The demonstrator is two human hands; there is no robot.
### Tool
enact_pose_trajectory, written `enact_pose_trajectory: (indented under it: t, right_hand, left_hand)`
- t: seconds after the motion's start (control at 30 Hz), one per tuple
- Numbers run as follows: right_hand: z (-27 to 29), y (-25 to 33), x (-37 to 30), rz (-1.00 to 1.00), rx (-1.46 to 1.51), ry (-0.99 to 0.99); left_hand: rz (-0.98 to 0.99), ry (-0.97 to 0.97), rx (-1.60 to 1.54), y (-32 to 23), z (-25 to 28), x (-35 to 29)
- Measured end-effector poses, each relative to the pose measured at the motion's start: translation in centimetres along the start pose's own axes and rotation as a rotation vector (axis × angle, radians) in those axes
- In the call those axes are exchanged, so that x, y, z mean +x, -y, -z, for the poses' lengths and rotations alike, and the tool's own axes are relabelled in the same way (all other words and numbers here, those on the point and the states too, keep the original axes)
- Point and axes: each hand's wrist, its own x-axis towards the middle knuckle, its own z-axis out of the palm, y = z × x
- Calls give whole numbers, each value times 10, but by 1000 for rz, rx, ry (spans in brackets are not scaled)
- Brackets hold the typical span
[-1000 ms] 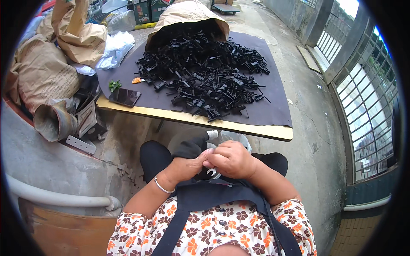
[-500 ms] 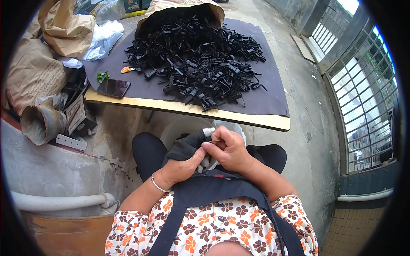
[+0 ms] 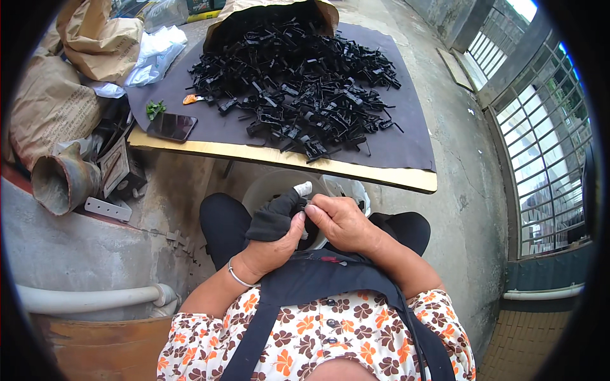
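Note:
My left hand (image 3: pixel 270 244) is closed around a small black plastic part (image 3: pixel 303 206), mostly hidden by the fingers. Dark cloth (image 3: pixel 272 219) covers its fingers, and white wrapping (image 3: pixel 304 188) shows at one fingertip. Its bare thumb presses at the part. Close against it, my right hand (image 3: pixel 343 222) pinches at the same part with thumb and bent forefinger; the pinched end is too small to make out. Both hands are over my lap, before a pale bucket (image 3: pixel 255 190). On the table beyond lies a heap of similar black plastic parts (image 3: pixel 311 95).
The table's wooden edge (image 3: pixel 273 157) runs just beyond the bucket. A paper bag (image 3: pixel 327 14) lies open behind the heap. Left on the grey cover are a phone (image 3: pixel 171 127), green leaves (image 3: pixel 154 110) and an orange scrap (image 3: pixel 190 99). A clear plastic bag (image 3: pixel 357 190) hangs beside the bucket.
My hands have drawn slightly apart, and the right has turned lower beside the left. More of the dark cloth and the white fingertip now shows. The view has shifted slightly.

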Motion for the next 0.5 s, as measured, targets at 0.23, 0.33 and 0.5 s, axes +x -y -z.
enact_pose_trajectory:
  t: [0.23,0.33,0.5]
  right_hand:
    - [-11,-8,2,-47,32,-45]
    - [-18,-14,1,-68,214,-33]
    - [-13,-24,0,-29,404,40]
  left_hand:
    - [-362,-127,372,8,-4,3]
    - [-461,-157,503,14,-6,1]
    - [-467,-151,448,14,-6,5]
